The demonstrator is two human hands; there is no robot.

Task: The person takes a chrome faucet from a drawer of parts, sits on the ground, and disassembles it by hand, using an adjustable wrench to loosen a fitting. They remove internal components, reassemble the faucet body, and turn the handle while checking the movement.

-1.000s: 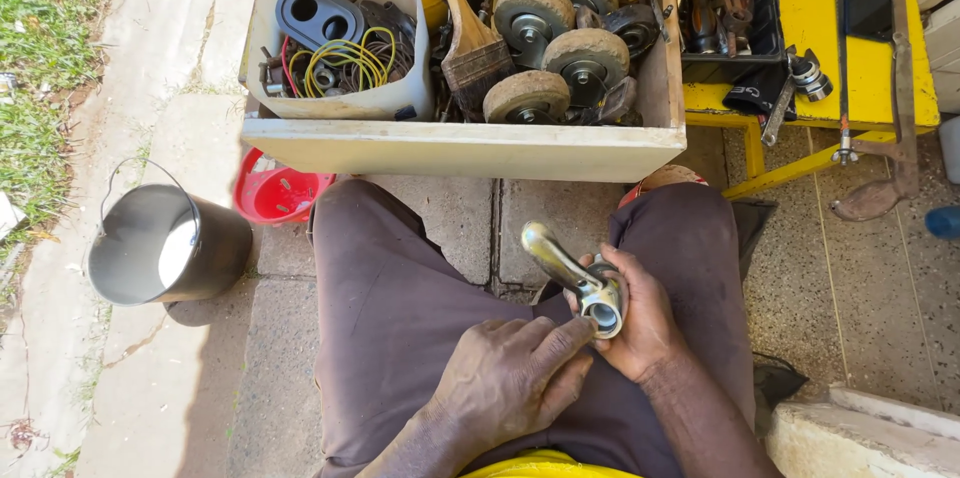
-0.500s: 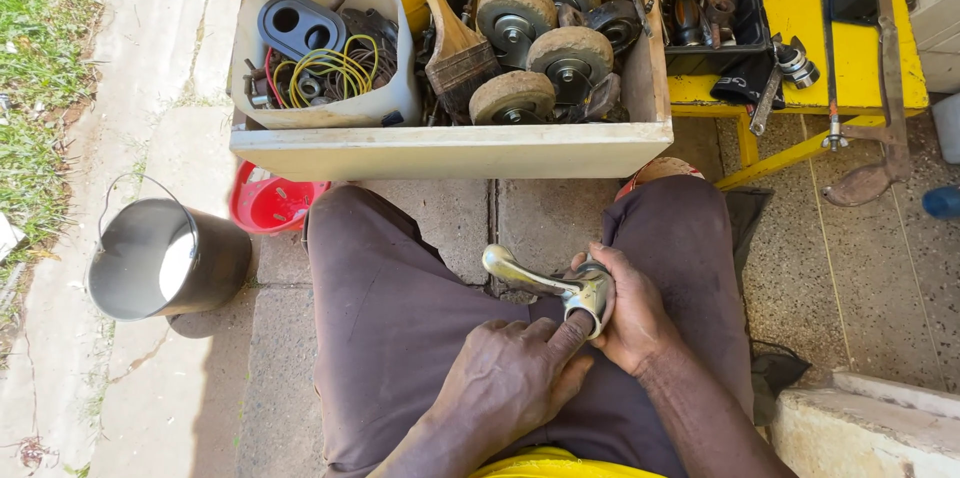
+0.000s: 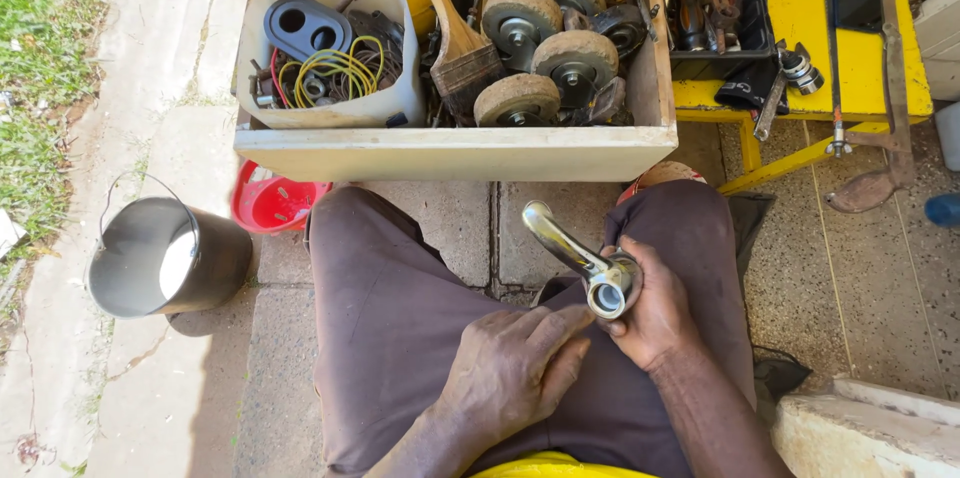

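Two hands are seen from the head camera, both low over the lap. A chrome tap spout (image 3: 575, 256) is gripped at its round open end by the right hand (image 3: 655, 313), fingers clenched around the fitting, while the curved tube is pointed up and left toward a wooden crate (image 3: 455, 151). The left hand (image 3: 515, 368) is laid on the thigh with its fingers stretched toward that open end, just touching or just short of it; nothing is held in it. Caster wheels (image 3: 545, 48), a brush (image 3: 460, 48) and a tub of wires (image 3: 330, 68) are packed in the crate. A metal bucket (image 3: 165, 258) is stood well apart on the paving. The spout could be dropped between the knees onto the paving if the one-handed grip were loosened, and the chrome could be dented or scratched.
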